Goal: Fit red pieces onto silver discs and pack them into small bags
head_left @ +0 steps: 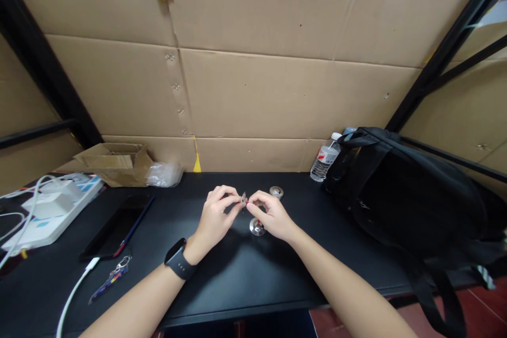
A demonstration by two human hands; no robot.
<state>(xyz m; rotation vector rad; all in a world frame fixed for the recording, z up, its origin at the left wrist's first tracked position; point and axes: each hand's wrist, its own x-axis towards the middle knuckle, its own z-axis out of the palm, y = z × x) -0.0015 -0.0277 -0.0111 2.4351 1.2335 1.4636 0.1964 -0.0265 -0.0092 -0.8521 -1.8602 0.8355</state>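
Note:
Above the middle of the black tabletop, my left hand point(216, 215) is closed, pinching a small round metallic disc point(243, 202) that is turned nearly edge-on. From the other side my right hand point(274, 216) is closed too, its thumb and forefinger on a small red piece point(247, 203) against the disc. What exactly the red piece is, I cannot make out. A shiny round metal piece point(255, 229) with a red spot lies just under my right hand, which partly covers it. Another round metal piece point(276, 191) rests farther back on the table.
At left are a white power strip point(65, 211), a dark tablet-like device point(116, 227), a white cable point(75, 288) and a keychain point(113, 278). A cardboard box point(119, 163) and clear plastic wrap point(164, 174) stand behind. Right are a water bottle point(325, 158) and black backpack point(415, 195).

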